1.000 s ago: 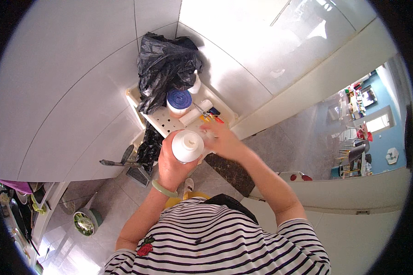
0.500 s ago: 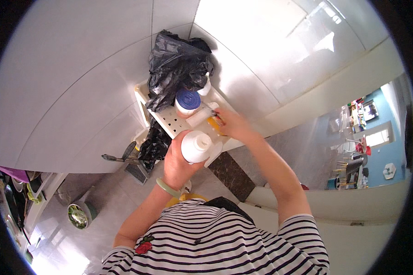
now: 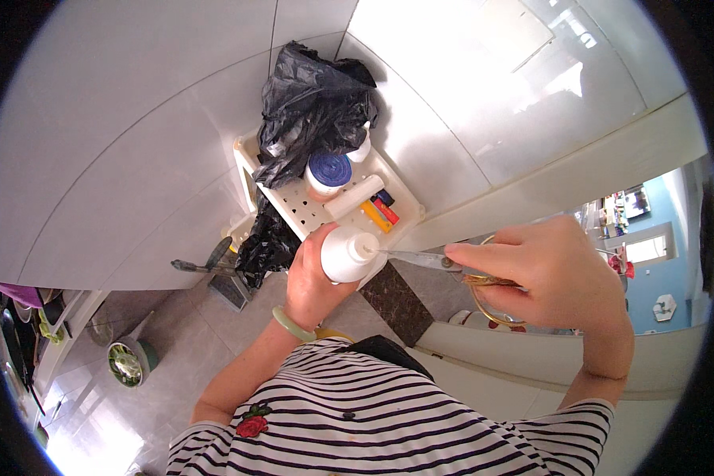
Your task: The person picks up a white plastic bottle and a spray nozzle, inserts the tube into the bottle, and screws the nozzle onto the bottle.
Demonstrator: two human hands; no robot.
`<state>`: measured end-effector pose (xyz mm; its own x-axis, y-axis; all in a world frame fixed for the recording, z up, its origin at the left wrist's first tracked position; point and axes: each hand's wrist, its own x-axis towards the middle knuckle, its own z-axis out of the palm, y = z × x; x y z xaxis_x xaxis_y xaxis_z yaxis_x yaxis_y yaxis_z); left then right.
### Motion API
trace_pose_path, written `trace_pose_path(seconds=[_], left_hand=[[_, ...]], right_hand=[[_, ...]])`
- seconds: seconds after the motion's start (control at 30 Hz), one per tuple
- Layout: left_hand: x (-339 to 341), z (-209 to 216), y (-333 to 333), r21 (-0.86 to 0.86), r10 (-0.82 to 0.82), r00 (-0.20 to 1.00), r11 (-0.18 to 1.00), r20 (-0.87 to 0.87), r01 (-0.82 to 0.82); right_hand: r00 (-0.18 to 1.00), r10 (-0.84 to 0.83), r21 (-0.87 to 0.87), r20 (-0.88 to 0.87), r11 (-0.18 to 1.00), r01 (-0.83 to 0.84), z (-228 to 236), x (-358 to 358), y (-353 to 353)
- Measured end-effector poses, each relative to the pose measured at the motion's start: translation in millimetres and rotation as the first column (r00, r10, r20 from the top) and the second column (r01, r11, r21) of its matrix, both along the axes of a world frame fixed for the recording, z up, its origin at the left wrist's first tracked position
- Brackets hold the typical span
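My left hand (image 3: 311, 287), with a pale green bangle at its wrist, is wrapped round a white bottle (image 3: 337, 260), whose narrow top is turned toward me. From the right, my right hand (image 3: 547, 270) grips scissors (image 3: 416, 259) with gold loop handles. The blades look closed together, and their tip points at the bottle's top, close to it or touching; I cannot tell which. Behind the bottle stands a cream plastic shelf rack (image 3: 401, 186). On it lie a white roll (image 3: 355, 197), a yellow object (image 3: 375, 216) and a red object (image 3: 386, 211).
Black plastic bags (image 3: 313, 103) heap up at the rack's back, beside a tub with a blue roll (image 3: 328, 169) on top and a white bottle behind. Tiled walls meet there. A bucket of greens (image 3: 131, 361) stands on the floor at left. A doorway opens at right.
My right hand has drawn back from the rack to the right and now holds scissors up to the bottle. My left hand and the bottle have barely moved.
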<state>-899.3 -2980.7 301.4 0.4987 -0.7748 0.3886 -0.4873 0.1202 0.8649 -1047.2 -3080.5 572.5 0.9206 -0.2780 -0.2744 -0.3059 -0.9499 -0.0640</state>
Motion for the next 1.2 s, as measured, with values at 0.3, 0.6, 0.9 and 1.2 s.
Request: trace_pose_path(seconds=[0.3, 0.6, 0.9, 1.2], left_hand=[[0, 2, 2, 0.021, 0.027, 1.000, 0.999, 0.016, -0.027], [-13, -7, 1, 0.038, 0.171, 0.961, 0.985, -0.215, -0.167], [-19, -5, -4, 0.007, 0.194, 0.977, 0.981, -0.084, -0.194], [-21, -4, -4, 0.018, 0.203, 0.979, 0.979, -0.020, -0.203]], right_hand=[[0.992, 0.063, -0.025, -0.107, 0.997, -0.066, -8, 15, 7], [0.949, -0.233, -0.011, 0.210, 0.970, 0.241, -73, 4, 59], [0.586, -0.585, 0.495, 0.560, 0.804, 0.329, -146, -13, 81], [0.369, -0.890, 0.926, -0.268, -0.344, -0.157, -157, -25, 77]])
